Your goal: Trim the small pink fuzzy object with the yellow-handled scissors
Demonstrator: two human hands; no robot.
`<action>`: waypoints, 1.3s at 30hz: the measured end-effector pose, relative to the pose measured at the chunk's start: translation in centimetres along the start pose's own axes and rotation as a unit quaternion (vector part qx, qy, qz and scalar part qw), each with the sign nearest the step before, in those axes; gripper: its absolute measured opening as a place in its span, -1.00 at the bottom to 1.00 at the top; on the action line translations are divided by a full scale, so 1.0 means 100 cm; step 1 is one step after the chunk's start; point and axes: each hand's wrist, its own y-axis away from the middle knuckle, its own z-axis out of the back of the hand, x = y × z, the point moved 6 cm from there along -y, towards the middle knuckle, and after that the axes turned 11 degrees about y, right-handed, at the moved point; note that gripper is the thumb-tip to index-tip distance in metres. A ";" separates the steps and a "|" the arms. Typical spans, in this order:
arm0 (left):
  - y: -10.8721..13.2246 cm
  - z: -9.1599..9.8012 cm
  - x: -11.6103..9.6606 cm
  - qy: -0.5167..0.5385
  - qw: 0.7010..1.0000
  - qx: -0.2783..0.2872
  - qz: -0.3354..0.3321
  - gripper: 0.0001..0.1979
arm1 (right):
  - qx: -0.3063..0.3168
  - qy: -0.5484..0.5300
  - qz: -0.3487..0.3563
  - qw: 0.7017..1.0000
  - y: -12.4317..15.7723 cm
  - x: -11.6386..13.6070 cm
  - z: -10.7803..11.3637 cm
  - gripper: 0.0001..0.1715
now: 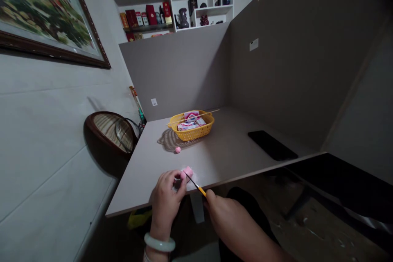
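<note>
My left hand [169,190], a pale green bangle on its wrist, pinches a small pink block [188,171] near the table's front edge. In my right hand [222,213] is a thin carving tool with a yellow handle [201,190] and a narrow dark tip. The tip touches the pink block or lies right over it; I cannot tell which. Pale crumbs or powder lie on the table around the block. Farther back, a small pink ball [177,150] rests on the table, apart from both hands.
A yellow basket [196,134] holding pink and white packets stands behind the ball, with a thin stick [211,111] across its rim. To the right lies a flat black object [272,145]. Grey panels [184,69] border the table [138,176]; a brown-rimmed woven chair [107,141] is at left.
</note>
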 end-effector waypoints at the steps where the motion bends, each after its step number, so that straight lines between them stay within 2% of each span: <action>1: 0.000 0.000 0.000 -0.002 1.000 -0.004 -0.001 -0.80 | -0.005 0.004 0.004 1.000 -0.004 0.002 0.004 -0.69; 5: 0.001 0.001 0.002 -0.008 1.000 -0.018 -0.003 -0.79 | -0.006 0.011 0.000 1.000 -0.018 0.006 0.012 -0.73; 11: 0.000 0.001 0.000 0.003 1.000 0.001 0.005 -0.78 | -0.004 -0.005 -0.004 1.000 0.004 -0.003 -0.007 -0.76; 18: 0.000 0.001 0.001 0.002 1.000 -0.011 -0.005 -0.80 | -0.008 0.007 0.010 1.000 -0.015 0.007 0.012 -0.73; 24: 0.001 0.002 -0.001 0.002 1.000 -0.004 0.000 -0.82 | 0.019 0.000 -0.009 1.000 0.002 0.001 -0.003 -0.72; 31: 0.001 0.001 0.000 0.003 1.000 -0.015 -0.008 -0.82 | -0.008 0.014 0.004 1.000 -0.015 0.007 0.014 -0.74; 36: 0.000 0.000 0.001 0.009 1.000 0.008 0.003 -0.81 | -0.003 -0.007 0.006 1.000 -0.001 -0.002 -0.001 -0.75; 39: 0.001 0.000 0.002 0.010 1.000 0.008 0.005 -0.81 | -0.009 0.003 0.009 1.000 0.000 -0.002 0.000 -0.75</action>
